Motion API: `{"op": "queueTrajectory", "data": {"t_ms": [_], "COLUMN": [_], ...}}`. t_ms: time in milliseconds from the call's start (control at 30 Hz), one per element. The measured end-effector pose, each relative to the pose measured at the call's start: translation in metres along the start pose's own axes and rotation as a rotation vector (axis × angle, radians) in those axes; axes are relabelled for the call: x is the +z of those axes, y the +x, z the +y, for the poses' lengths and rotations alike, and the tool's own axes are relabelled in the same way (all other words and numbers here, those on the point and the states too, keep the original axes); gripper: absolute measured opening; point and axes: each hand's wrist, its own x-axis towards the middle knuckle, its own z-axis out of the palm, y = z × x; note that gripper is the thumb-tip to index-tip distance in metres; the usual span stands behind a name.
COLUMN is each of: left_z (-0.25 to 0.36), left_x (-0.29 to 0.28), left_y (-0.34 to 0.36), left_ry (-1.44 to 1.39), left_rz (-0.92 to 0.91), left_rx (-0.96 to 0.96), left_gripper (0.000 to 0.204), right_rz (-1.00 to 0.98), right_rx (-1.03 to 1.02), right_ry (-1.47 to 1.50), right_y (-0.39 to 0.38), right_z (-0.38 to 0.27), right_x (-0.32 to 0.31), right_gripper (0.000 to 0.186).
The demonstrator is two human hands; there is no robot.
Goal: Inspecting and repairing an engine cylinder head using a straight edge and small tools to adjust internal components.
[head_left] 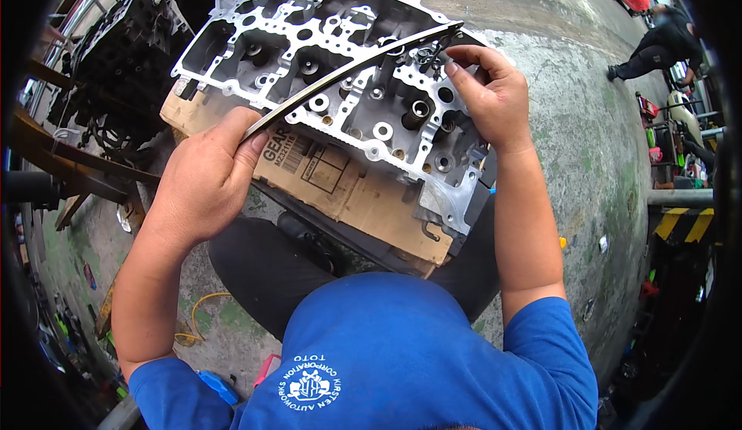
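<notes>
- Both hands hold a straightedge (352, 70), a long thin metal bar, by its ends: the left hand (202, 179) pinches the lower-left end between thumb and fingers, and the right hand (488, 93) has its fingertips pressed together on the upper-right end.
- The straightedge runs on a slant across the upper face of a cylinder head (332, 82), from its near-left edge toward its far-right corner. It looks to be resting on or just above the face; whether it touches cannot be told.
- The cylinder head, a bright aluminium casting with many bores and bolt holes, lies on a flattened piece of cardboard (348, 194), which rests across the person's lap, over dark trousers (270, 264).
- As to progress, a judgement only: the face is bare and clean-looking, and the straightedge is laid on one diagonal. No feeler gauge or other tool shows in either hand, so whatever else this check needs appears not yet done.
- Around: a concrete floor (572, 113), a dark engine block (124, 51) at the far left, and another person (661, 43) crouched at the upper right, well apart.
</notes>
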Motion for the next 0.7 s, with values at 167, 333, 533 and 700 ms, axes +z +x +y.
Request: {"op": "queueTrajectory", "data": {"t_ms": [167, 333, 533, 700], "left_z": [0.000, -0.003, 0.000, -0.003], "left_x": [0.000, 0.002, 0.000, 0.000], "left_y": [0.001, 0.000, 0.000, 0.001], "left_ry": [0.021, 0.034, -0.007, -0.026], "left_rz": [-0.018, -0.006, 0.011, -0.014], "left_rx": [-0.001, 0.004, 0.012, -0.010], "left_gripper": [0.019, 0.019, 0.023, 0.032], "right_rz": [-0.027, 0.005, 0.037, 0.087], "right_rx": [-0.002, 0.007, 0.038, 0.012], "right_ry": [-0.130, -0.090, 0.320, 0.163], "right_y": [0.001, 0.000, -0.003, -0.007], "right_z": [-0.005, -0.004, 0.009, 0.009], "right_x": [0.002, 0.004, -0.008, 0.003], "right_gripper": [0.022, 0.020, 0.027, 0.022]}}
